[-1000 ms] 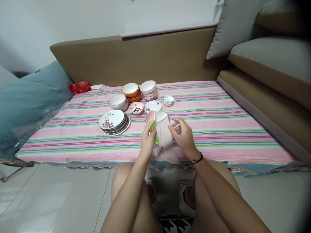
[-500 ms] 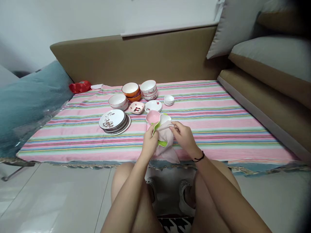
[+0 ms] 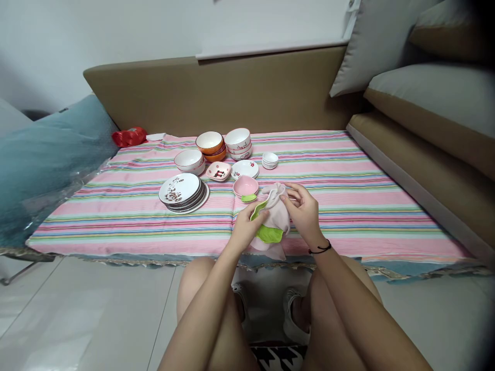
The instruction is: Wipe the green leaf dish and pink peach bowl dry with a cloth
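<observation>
My left hand point(image 3: 246, 226) grips a green leaf-shaped dish point(image 3: 269, 234) by its left rim, just above the front edge of the striped cloth point(image 3: 348, 206). A pale pink rag point(image 3: 277, 219) lies bunched over the dish, and my right hand point(image 3: 303, 208) pinches that rag from the right, fingers on its top. A pink dish with a green leaf point(image 3: 246, 187) sits on the cloth just beyond my hands.
Farther back stand a stack of patterned plates point(image 3: 180, 191), a white bowl point(image 3: 188, 161), orange bowls point(image 3: 210, 144), stacked white bowls point(image 3: 238, 142), a small square dish point(image 3: 218, 171), a flowered saucer point(image 3: 245, 168) and tiny white saucers point(image 3: 269, 160). A teal cushion point(image 3: 46, 159) lies left, sofa cushions right.
The green dish has turned and come lower and rightward in my hands. The rag has gone from hanging over it to bunched on top. The pink dish now stands uncovered.
</observation>
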### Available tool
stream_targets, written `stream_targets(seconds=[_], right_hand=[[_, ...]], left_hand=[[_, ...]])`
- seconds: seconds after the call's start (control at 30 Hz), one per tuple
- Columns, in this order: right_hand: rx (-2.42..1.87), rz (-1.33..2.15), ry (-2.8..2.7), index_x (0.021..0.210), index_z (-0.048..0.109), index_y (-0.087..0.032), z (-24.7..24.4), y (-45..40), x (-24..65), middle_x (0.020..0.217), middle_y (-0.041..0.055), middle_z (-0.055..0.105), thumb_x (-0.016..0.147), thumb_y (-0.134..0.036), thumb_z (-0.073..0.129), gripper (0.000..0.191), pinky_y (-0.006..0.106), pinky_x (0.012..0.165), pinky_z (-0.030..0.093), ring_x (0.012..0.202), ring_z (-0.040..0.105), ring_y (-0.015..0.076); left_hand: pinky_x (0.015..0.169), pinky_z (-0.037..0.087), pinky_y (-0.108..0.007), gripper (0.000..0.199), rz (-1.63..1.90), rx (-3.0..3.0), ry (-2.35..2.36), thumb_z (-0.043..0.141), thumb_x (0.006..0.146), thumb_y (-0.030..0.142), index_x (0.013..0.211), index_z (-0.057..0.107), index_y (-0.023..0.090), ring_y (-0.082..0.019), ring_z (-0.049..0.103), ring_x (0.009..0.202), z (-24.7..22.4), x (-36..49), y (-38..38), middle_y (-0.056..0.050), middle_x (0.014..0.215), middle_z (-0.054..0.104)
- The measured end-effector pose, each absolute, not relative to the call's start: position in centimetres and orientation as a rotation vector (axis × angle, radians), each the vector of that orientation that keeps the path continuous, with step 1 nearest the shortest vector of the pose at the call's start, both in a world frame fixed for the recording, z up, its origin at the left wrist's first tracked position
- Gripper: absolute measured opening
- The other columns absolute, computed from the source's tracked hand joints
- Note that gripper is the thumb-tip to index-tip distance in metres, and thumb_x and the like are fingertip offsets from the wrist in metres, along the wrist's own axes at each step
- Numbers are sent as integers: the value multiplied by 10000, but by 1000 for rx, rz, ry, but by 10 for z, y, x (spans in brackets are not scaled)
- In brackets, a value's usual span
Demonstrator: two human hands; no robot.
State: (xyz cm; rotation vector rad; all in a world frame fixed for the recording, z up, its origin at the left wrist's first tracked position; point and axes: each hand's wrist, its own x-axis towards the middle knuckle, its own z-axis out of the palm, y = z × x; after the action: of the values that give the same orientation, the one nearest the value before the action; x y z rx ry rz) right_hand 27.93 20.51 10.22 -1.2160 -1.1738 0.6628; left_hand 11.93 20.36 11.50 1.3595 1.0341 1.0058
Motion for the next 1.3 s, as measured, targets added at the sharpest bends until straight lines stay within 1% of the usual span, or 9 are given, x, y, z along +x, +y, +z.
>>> stream_targets(seconds=[0.13,0.33,0.47,0.57,0.67,0.8,1.0,1.17,1.3], right_hand=[[-1145,649,-1263,1098,584,-211,106,205,277,1133,94,663,800,-251,595,301,352,892,502,1086,613,215],[-1054,593,-1403,1108,583,-213,108,203,273,1121,71,666,863,-188,462,274,352,984,446,1100,603,179],[-1219,563,-1280,1053,590,-201,104,205,274,1111,93,649,825,-266,535,243,344,851,509,974,638,198],[-1327,603,-1174,914,612,-180,99,208,275,943,92,673,754,-349,625,234,326,720,525,809,648,199],[-1338,688,-1139,852,626,-168,97,210,275,813,74,676,713,-377,653,253,317,685,516,733,638,191],[-1342,789,-1181,872,637,-163,98,207,272,786,69,690,700,-372,653,271,309,675,504,733,640,201],[-1395,636,-1305,891,663,-177,94,209,280,847,66,702,801,-320,502,233,332,722,482,799,635,218],[-1333,604,-1298,983,678,-189,99,208,285,1007,61,699,769,-178,444,317,359,867,465,963,625,218],[-1266,647,-1206,1005,677,-192,107,205,284,1079,74,680,792,-250,497,285,344,846,492,998,617,213]], left_hand=[[943,429,-358,398,999,1345,1017,667,721,295,1088,672,142,-252,595,1067,116,121,202,-96,1134,674],[950,427,-354,346,1028,1435,1018,656,706,201,1045,690,143,-239,612,1042,109,124,201,-96,1102,688],[929,437,-352,332,1046,1357,1084,625,712,182,1034,694,141,-232,622,1019,106,123,203,-82,1069,700],[936,429,-354,312,1103,1310,1118,613,726,204,1016,701,132,-241,609,1049,109,122,203,-91,1093,692],[934,427,-349,298,1162,1324,1143,601,739,222,1002,705,128,-238,608,1048,111,121,202,-101,1099,689],[921,433,-344,289,1203,1363,1142,587,750,230,997,707,138,-227,619,1017,114,121,201,-100,1083,695],[935,415,-341,328,1066,1362,1101,606,753,297,1031,705,154,-240,593,1056,114,118,203,-81,1104,688],[820,448,-306,343,997,1305,1098,595,760,371,1002,718,161,-221,612,917,114,117,202,-42,969,714],[754,441,-272,316,1013,1277,1094,607,746,385,925,726,154,-193,597,844,118,116,201,-26,873,705]])
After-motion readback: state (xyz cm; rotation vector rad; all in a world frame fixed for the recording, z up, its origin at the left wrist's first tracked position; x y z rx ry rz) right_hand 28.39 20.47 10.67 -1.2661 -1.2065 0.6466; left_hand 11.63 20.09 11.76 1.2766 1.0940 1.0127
